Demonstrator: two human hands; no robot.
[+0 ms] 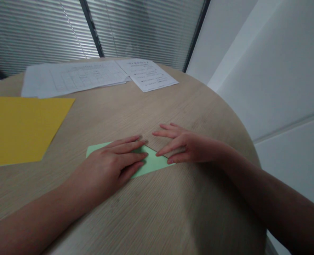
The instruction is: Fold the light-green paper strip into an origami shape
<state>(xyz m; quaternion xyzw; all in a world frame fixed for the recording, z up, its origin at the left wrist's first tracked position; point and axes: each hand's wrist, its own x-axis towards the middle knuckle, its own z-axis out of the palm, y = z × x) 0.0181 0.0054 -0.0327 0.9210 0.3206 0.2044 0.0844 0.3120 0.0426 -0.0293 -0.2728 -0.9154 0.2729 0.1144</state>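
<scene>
A strip of light green paper [153,163], folded, lies flat on the round wooden table [172,212]. My left hand [114,164] rests flat on the left half of it, fingers stretched out and pressing down. My right hand [182,145] touches the strip's right end, its fingers extended and fingertips on the paper's upper edge. Neither hand grips anything. Part of the green paper is hidden under my left palm.
A large yellow sheet [18,129] lies at the left. White printed sheets [74,76] and a separate printed page [147,74] lie at the far side. Window blinds stand behind; a white wall is on the right, past the table's curved edge.
</scene>
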